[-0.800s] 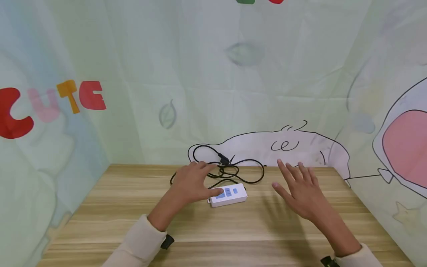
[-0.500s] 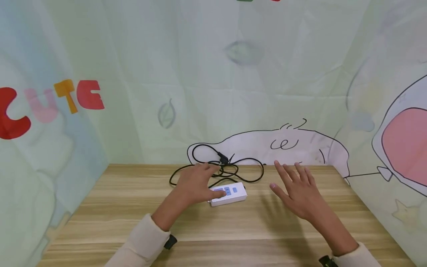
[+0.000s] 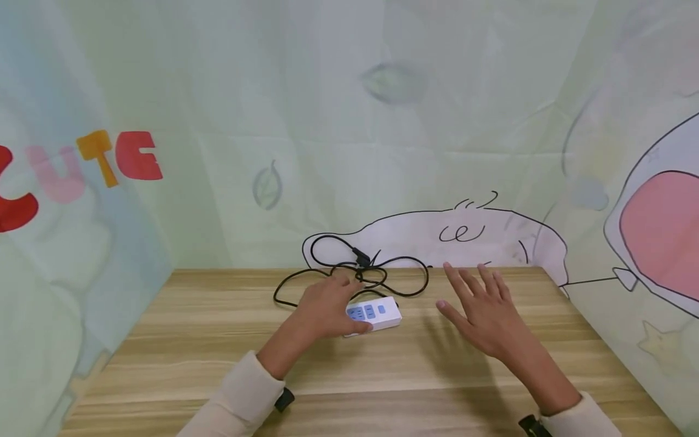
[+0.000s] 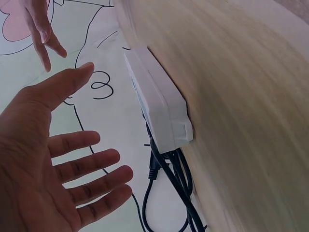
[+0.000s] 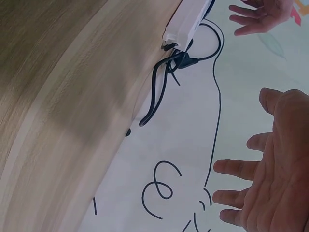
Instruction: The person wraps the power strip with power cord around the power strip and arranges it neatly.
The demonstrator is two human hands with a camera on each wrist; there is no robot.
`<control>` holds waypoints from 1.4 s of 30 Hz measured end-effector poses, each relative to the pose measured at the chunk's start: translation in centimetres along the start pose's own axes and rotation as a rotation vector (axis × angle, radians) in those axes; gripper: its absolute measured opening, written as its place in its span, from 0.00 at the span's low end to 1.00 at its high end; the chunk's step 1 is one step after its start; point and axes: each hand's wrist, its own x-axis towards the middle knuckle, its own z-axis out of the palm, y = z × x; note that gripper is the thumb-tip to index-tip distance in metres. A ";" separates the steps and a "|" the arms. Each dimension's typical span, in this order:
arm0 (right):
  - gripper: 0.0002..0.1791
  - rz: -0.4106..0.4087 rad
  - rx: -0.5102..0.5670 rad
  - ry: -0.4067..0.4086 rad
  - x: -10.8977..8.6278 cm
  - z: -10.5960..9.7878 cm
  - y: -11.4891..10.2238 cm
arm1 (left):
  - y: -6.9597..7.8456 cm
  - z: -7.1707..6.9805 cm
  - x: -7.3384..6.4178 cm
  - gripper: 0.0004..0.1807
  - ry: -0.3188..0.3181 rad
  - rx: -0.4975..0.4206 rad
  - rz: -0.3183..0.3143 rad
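A white power strip [image 3: 386, 317] with blue sockets lies on the wooden table. Its black cable [image 3: 428, 278] is loosely coiled behind it, and the black plug [image 3: 361, 257] rests on the coil near the back wall. My left hand [image 3: 324, 311] hovers over the strip's left end, thumb overlapping the front edge in the head view. In the left wrist view, a gap shows between its spread fingers and the strip [image 4: 161, 108]. To the right of the strip, my right hand [image 3: 486, 318] is held above the table, fingers spread, with nothing in it.
A cloth backdrop [image 3: 327, 182] with cartoon prints hangs behind and along both sides of the wooden table [image 3: 393, 376]. Part of the cable lies close to the table's back edge. Dark straps [image 3: 284, 399] sit at both wrists below light sleeves [image 3: 240, 388].
My left hand has shifted right and a little lower over the power strip, its thumb moving from the socket face toward the front edge. The right hand hardly moves. The view has turned slightly.
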 end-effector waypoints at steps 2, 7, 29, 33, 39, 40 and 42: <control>0.42 -0.002 -0.007 -0.001 0.0 0.1 -0.1 | 0.1 0.1 0.0 0.48 -0.015 -0.008 0.004; 0.41 -0.010 -0.010 0.005 0.1 0.3 -0.2 | 0.2 0.6 0.2 0.45 -0.058 -0.060 0.019; 0.41 -0.037 -0.005 0.017 -0.5 0.8 -0.8 | 0.8 3.1 0.7 0.45 -0.089 -0.120 0.004; 0.42 -0.039 -0.006 0.014 -0.5 1.2 -0.9 | 0.9 3.4 0.9 0.42 -0.082 -0.079 0.009; 0.41 -0.038 -0.011 0.005 -0.6 1.7 -1.1 | 1.5 3.4 1.3 0.39 -0.093 -0.005 0.014; 0.41 -0.039 -0.011 0.004 -0.6 1.8 -1.1 | 1.6 3.4 1.4 0.39 -0.096 0.005 0.015; 0.41 -0.040 -0.013 0.002 -0.7 1.9 -1.3 | 1.7 3.5 1.6 0.37 -0.098 0.015 0.013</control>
